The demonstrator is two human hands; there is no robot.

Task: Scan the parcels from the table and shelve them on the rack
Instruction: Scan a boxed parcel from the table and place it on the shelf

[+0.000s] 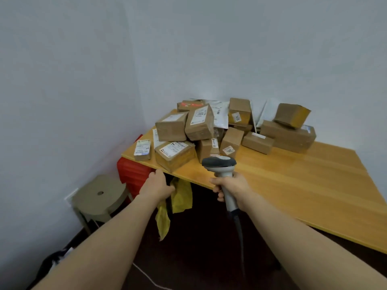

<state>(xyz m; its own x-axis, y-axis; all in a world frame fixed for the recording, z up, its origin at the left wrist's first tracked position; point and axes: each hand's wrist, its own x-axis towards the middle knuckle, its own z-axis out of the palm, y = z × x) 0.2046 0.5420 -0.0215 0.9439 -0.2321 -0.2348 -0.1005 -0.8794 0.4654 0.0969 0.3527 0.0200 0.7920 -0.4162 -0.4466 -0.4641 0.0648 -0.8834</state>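
Several brown cardboard parcels (199, 124) and white mailer bags (219, 115) lie heaped at the far corner of the wooden table (303, 178). A grey barcode scanner (222, 166) stands upright in my right hand (232, 187), which grips its handle in front of the table's near edge; its head faces the pile. My left hand (158, 185) grips a yellow plastic mailer (181, 195) that hangs down below the table edge. The nearest labelled box (174, 152) sits just above my left hand. The rack is out of view.
A red crate (132, 172) stands under the table's left corner against the wall. A grey-green round stool (100, 195) sits on the floor to the left. The scanner's cable (240, 237) drops toward the dark floor. A small labelled parcel (142, 150) lies at the table's left edge.
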